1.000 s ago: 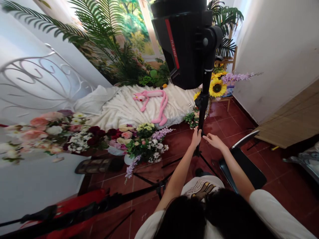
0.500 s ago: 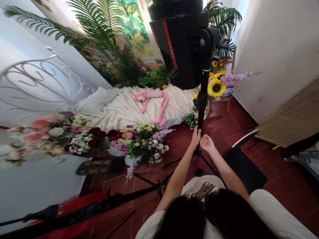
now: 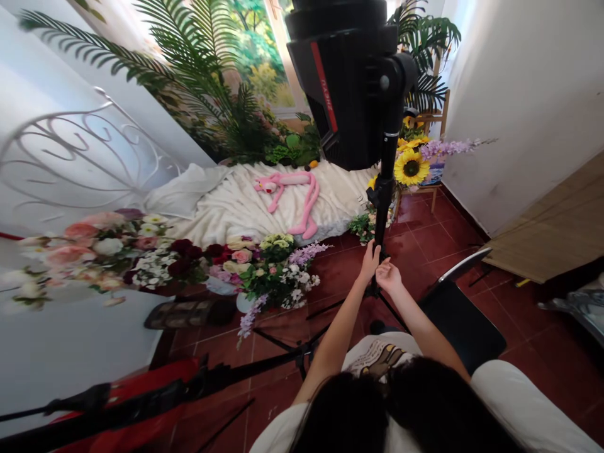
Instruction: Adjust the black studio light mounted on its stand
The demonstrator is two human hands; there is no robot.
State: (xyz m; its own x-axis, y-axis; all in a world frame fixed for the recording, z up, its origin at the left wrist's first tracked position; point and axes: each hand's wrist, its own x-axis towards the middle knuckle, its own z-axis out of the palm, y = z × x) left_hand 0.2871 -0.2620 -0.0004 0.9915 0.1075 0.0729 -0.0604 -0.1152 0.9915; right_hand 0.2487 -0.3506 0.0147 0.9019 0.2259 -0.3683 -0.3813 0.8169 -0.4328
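Note:
A black studio light [image 3: 352, 94] with a red stripe sits atop an upright black light stand [image 3: 387, 157] in front of me. My left hand [image 3: 370, 262] is wrapped round the lower part of the stand's pole. Just to the right of the pole is my right hand [image 3: 389, 277], palm turned up and fingers curled in. Its fingertips are close to the pole, but whatever they pinch is too small to make out. The stand's legs spread over the red tiles below my hands.
A black chair [image 3: 462, 324] stands right of the stand. Bouquets [image 3: 268, 270] line the near side of a cream blanket [image 3: 221, 207], where a pink plush toy [image 3: 309, 204] lies. Another black stand [image 3: 236, 372] slants across the lower left. Sunflowers [image 3: 410, 167] rest behind the pole.
My right hand has shifted slightly left and down, nearer the pole, its fingers still curled. The left hand keeps its hold on the pole.

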